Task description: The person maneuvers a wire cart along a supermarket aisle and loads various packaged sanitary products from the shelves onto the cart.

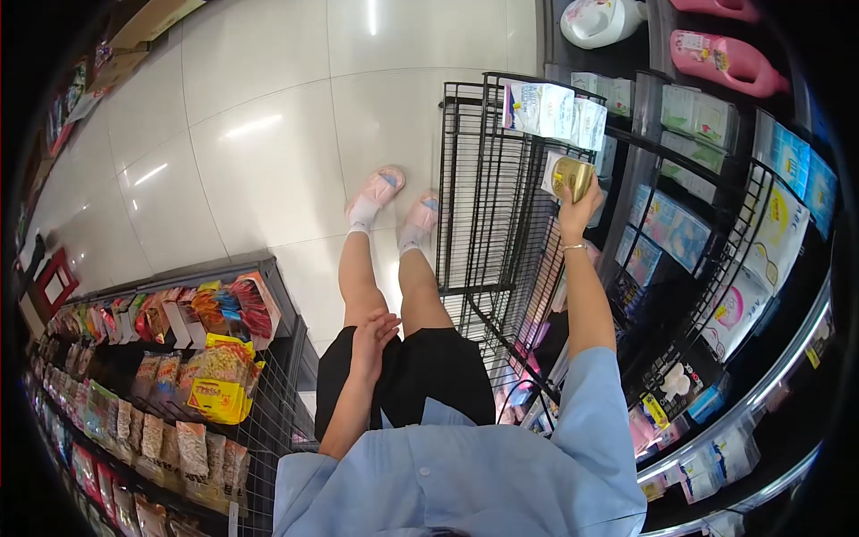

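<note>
My right hand (580, 212) is closed around a gold-and-white package (573, 176), held over a black wire rack at the right-hand shelf. Just beyond it, white-and-blue packages (540, 109) stand at the far end of the rack. My left hand (371, 343) hangs in front of my black shorts, its fingers stretched out and holding nothing.
The black wire rack (462, 192) stands close to my right leg. Beyond it are shelved packs (693, 116) and a pink jug (725, 63). At left, a wire-sided shelf holds bagged snacks, including a yellow bag (224, 394). Pale tiles (259, 170) cover the floor.
</note>
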The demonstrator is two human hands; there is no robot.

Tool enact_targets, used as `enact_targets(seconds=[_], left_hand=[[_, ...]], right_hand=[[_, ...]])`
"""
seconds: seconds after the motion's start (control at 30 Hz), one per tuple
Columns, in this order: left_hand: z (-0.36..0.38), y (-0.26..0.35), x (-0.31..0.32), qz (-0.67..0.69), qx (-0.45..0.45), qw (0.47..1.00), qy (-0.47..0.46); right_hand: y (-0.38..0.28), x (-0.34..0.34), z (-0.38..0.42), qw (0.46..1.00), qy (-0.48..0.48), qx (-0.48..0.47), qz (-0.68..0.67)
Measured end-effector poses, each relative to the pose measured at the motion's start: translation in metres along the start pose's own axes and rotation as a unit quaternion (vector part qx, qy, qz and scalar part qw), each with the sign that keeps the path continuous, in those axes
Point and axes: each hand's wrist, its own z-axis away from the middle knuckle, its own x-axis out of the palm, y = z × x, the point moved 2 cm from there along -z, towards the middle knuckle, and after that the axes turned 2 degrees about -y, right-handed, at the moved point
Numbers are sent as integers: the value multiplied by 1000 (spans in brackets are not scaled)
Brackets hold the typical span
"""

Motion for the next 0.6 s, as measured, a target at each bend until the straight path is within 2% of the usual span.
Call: enact_targets(seconds=[0.1, 0.3, 0.4, 0.6], left_hand=[[-2, -7, -2, -4, -6, 1000, 6], [-4, -6, -6, -9, 11, 1000, 5], [-5, -2, -8, -12, 18, 1000, 9], [-5, 3, -6, -18, 30, 999, -3]], right_hand=[[-1, 5, 1, 999, -16, 9, 32], [-21, 10, 10, 977, 0, 60, 205], [-18, 11, 7, 970, -10, 115, 216], [-20, 11, 8, 968, 3, 116, 222]])
